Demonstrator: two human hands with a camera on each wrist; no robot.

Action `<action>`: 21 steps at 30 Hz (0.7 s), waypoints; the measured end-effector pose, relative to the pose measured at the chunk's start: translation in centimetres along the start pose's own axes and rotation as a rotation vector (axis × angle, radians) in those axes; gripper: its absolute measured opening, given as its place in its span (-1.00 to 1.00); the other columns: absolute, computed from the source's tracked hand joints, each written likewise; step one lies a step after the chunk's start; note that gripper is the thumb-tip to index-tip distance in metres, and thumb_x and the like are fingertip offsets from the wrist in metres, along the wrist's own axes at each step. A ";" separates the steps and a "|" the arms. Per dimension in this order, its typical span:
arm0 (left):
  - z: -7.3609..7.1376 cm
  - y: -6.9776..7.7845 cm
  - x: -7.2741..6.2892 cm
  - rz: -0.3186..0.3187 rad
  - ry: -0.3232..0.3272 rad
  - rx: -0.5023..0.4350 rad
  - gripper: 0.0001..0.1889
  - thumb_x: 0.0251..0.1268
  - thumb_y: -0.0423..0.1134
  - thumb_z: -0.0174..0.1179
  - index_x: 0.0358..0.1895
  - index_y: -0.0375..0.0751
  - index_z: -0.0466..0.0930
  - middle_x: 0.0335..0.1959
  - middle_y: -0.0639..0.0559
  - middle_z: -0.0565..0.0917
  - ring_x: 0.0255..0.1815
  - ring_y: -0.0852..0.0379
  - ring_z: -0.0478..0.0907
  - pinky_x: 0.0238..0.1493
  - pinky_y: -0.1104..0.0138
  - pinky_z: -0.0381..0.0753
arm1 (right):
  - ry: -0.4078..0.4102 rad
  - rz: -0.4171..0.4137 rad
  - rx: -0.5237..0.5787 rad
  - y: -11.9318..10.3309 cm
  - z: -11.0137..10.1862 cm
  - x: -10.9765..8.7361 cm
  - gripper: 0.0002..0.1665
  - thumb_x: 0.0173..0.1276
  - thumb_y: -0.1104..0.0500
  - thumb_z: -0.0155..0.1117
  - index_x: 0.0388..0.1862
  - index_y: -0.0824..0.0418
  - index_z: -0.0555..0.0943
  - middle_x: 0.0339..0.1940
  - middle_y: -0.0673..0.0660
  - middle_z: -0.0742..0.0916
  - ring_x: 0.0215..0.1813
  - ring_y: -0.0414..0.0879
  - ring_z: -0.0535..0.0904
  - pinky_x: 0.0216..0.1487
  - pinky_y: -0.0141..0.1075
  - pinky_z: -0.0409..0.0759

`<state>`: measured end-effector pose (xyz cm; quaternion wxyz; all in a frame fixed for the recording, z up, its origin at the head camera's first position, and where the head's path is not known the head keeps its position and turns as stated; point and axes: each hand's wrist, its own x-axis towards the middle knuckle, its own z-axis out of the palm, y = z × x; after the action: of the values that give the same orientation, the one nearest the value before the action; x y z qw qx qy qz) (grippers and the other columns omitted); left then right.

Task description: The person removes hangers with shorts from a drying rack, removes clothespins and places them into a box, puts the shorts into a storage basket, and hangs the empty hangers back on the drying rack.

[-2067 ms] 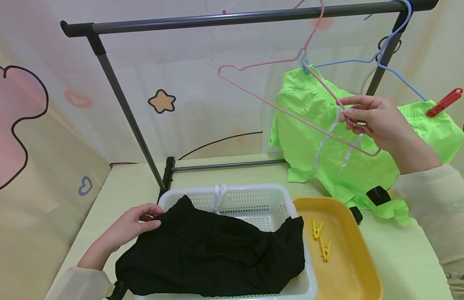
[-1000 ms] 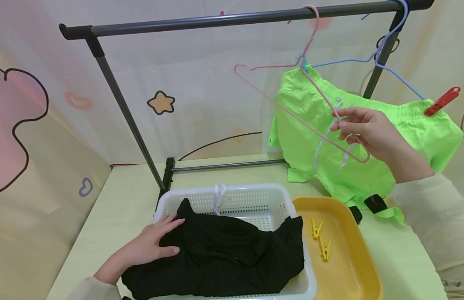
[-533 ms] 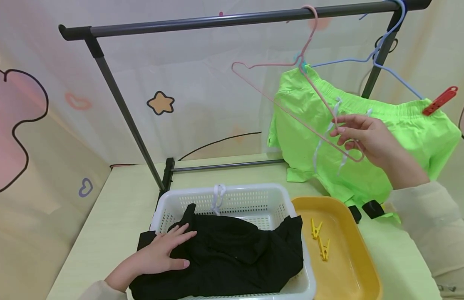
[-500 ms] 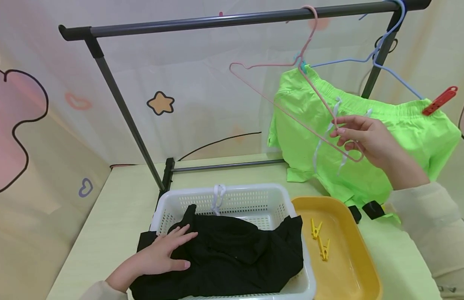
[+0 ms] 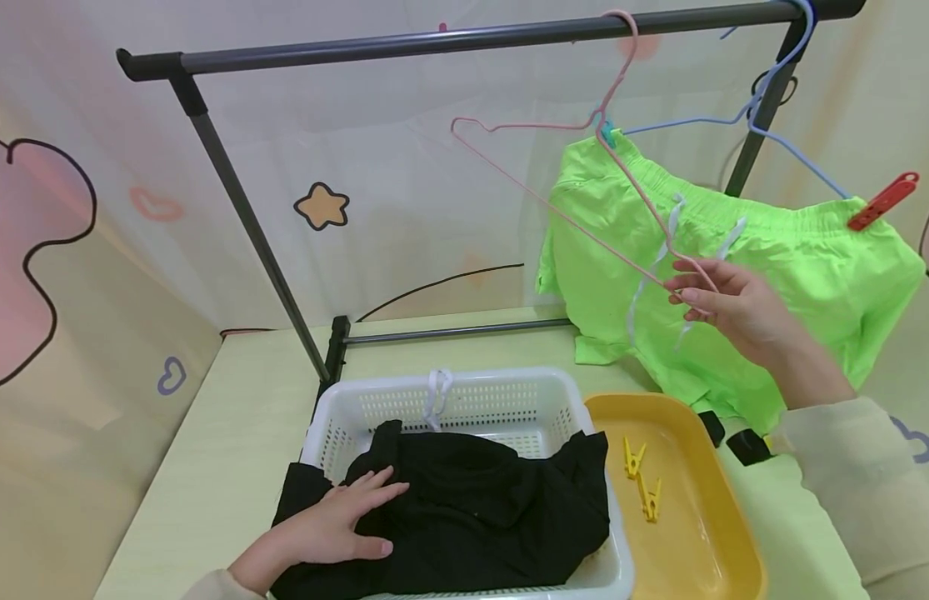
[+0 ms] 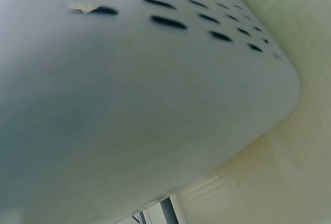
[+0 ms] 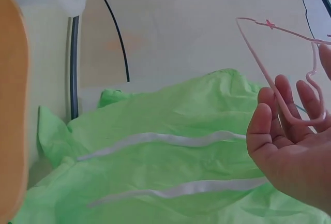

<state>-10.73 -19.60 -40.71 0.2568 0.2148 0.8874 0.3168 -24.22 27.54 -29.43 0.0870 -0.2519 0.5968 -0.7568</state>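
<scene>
In the head view my right hand (image 5: 734, 308) holds the lower right corner of a pink hanger (image 5: 542, 196), whose hook sits over the dark rail. The right wrist view shows the hanger's bent end (image 7: 297, 120) lying among the fingers of that hand (image 7: 295, 157). Spread fingers of my left hand (image 5: 337, 521) rest on a black garment (image 5: 501, 517), which lies crumpled over a white basket (image 5: 501, 379). Close behind the right hand hang bright green shorts (image 5: 606, 225). The left wrist view has only the basket's outer wall (image 6: 155, 89) and the tabletop; the left hand is hidden there.
A dark clothes rack (image 5: 404, 42) spans the table. The shorts hang from a blue hanger (image 5: 801, 158), with a red clothespin (image 5: 884, 202) at their right and a teal clip (image 5: 606, 132) at their left. Yellow clothespins (image 5: 650, 500) lie in an orange tray (image 5: 704, 500).
The pink hanger's hook has settled onto the rail, and my right hand has moved lower along its corner. My left hand has shifted from the garment's left edge rightward onto the black cloth.
</scene>
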 end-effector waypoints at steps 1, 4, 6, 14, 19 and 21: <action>0.1 0.0 0.1 -0.004 -0.003 -0.002 -0.30 0.09 -0.03 0.16 0.31 -0.11 0.14 0.37 -0.22 0.00 0.37 -0.29 -0.18 0.12 -0.32 -0.23 | -0.003 -0.007 0.019 0.2 0.0 -0.1 -0.57 0.28 0.50 -0.13 0.03 0.19 0.49 -0.16 0.05 0.66 -0.18 -0.13 0.59 -0.27 -0.39 0.50; 0.4 0.0 0.2 -0.015 -0.015 -0.006 -0.31 0.09 -0.04 0.16 0.31 -0.11 0.15 0.38 -0.21 0.01 0.38 -0.27 -0.17 0.13 -0.32 -0.24 | -0.012 -0.014 0.084 0.7 -0.2 -0.3 -0.57 0.28 0.52 -0.16 0.03 0.23 0.48 -0.13 0.08 0.64 -0.16 -0.10 0.59 -0.28 -0.37 0.52; 0.6 0.0 0.4 -0.015 -0.026 -0.012 -0.32 0.09 -0.05 0.16 0.30 -0.12 0.16 0.37 -0.21 0.02 0.38 -0.26 -0.15 0.13 -0.31 -0.23 | -0.006 -0.019 0.112 1.0 -0.3 -0.4 -0.58 0.28 0.52 -0.16 0.03 0.25 0.47 -0.09 0.08 0.63 -0.15 -0.09 0.59 -0.27 -0.35 0.53; 1.4 -0.3 0.6 0.011 -0.066 -0.011 -0.32 0.09 -0.03 0.16 0.29 -0.15 0.18 0.36 -0.23 0.04 0.37 -0.28 -0.11 0.14 -0.28 -0.15 | 0.055 0.017 0.142 2.7 -0.6 -0.7 -0.59 0.30 0.48 -0.13 0.05 0.19 0.45 0.03 -0.01 0.56 -0.10 -0.11 0.57 -0.24 -0.32 0.53; 1.5 -0.4 0.6 0.004 -0.093 0.000 -0.33 0.09 -0.03 0.16 0.29 -0.12 0.19 0.36 -0.20 0.06 0.37 -0.26 -0.09 0.15 -0.26 -0.14 | 0.038 0.117 -0.046 4.0 -0.3 -1.0 -0.59 0.32 0.40 -0.09 0.10 0.08 0.39 0.04 -0.07 0.54 -0.07 -0.19 0.55 -0.20 -0.38 0.52; 1.5 -0.3 0.6 0.007 -0.104 0.007 -0.33 0.09 -0.03 0.16 0.29 -0.12 0.19 0.36 -0.20 0.06 0.36 -0.27 -0.09 0.15 -0.27 -0.14 | 0.022 0.177 -0.189 4.6 0.0 -1.1 -0.59 0.34 0.32 -0.06 0.15 0.09 0.31 0.05 -0.12 0.50 -0.05 -0.26 0.53 -0.17 -0.40 0.51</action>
<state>-10.36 -18.83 -42.15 0.3008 0.2349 0.8732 0.3031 -24.04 26.74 -34.07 0.1228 -0.1970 0.6864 -0.6892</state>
